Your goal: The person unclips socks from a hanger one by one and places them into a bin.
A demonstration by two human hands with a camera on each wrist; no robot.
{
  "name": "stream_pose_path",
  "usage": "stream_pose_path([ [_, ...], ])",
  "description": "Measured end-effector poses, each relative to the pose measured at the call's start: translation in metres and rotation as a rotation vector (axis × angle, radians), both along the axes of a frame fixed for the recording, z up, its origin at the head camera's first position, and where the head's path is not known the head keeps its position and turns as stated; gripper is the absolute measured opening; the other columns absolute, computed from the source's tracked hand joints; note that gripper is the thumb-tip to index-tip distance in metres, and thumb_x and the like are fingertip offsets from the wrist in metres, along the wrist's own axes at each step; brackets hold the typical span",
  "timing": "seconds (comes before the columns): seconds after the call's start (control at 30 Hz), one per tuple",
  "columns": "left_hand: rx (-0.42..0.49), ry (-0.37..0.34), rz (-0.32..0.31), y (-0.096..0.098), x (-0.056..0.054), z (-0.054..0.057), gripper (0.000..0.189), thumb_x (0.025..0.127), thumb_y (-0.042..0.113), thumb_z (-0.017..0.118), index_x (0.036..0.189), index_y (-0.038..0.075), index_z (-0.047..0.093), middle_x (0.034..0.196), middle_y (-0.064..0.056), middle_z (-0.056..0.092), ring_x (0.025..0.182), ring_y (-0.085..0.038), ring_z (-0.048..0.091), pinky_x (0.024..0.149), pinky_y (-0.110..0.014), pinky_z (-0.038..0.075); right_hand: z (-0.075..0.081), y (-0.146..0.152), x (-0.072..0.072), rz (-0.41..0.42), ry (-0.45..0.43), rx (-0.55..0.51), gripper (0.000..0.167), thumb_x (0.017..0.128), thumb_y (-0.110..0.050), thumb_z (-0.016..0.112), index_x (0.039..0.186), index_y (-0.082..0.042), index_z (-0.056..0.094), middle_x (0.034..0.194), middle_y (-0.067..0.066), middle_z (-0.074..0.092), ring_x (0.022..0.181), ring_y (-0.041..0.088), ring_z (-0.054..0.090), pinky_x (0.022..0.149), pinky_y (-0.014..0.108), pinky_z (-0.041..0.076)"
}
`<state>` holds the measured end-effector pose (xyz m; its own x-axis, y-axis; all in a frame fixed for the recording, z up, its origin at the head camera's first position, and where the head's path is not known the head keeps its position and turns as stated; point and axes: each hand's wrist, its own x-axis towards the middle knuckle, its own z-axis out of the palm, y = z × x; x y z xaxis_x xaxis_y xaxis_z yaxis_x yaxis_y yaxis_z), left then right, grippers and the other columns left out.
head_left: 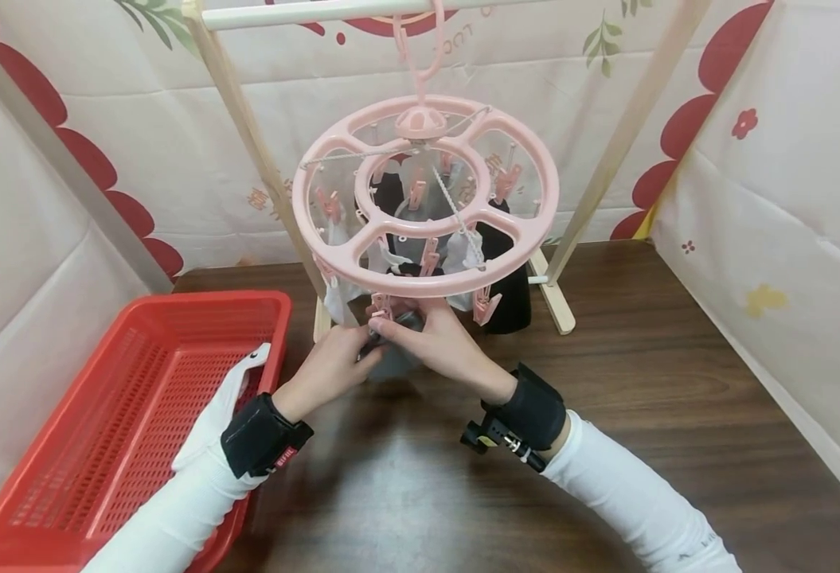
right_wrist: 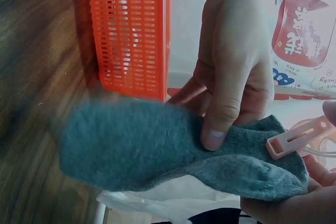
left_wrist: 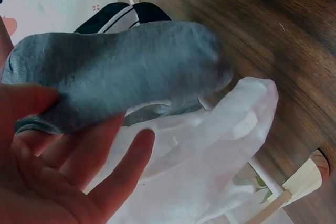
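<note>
A grey sock [right_wrist: 121, 145] hangs below the front rim of a pink round clip hanger [head_left: 425, 282]. My left hand [head_left: 334, 366] pinches the sock near its cuff, thumb on top, as the right wrist view shows. In the left wrist view the toe of the sock points away from the left hand [left_wrist: 68, 166]. My right hand [head_left: 455, 346] is at the cuff end, its thumb on a pink clothespin [right_wrist: 296, 139] whose jaws lie over the cuff edge. The other right-hand fingers [right_wrist: 283, 208] are beneath the cuff, partly out of frame.
White socks [left_wrist: 210, 140] and black socks [head_left: 509, 278] hang from other clips of the hanger. A wooden rack [head_left: 606, 151] with a white bar [head_left: 283, 14] carries it. At the left stands a red basket [head_left: 140, 318] with a white cloth item [head_left: 222, 406] in it.
</note>
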<state>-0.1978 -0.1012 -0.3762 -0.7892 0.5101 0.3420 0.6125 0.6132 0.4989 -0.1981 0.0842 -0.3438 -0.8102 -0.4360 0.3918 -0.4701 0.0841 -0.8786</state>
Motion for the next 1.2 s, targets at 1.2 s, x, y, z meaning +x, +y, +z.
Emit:
stream_pose_path([
  [1.2, -0.09, 0.066, 0.056, -0.003, 0.001, 0.001, 0.005, 0.086, -0.001, 0.063, 0.09, 0.0, 0.061, 0.072, -0.006, 0.052, 0.064, -0.022, 0.05, 0.056, -0.038, 0.044, 0.003, 0.013, -0.011, -0.017, 0.118, -0.115, 0.024, 0.095, 0.004, 0.054, 0.117, 0.009, 0.061, 0.1, 0.02, 0.066, 0.089, 0.02, 0.06, 0.086, 0.031, 0.044],
])
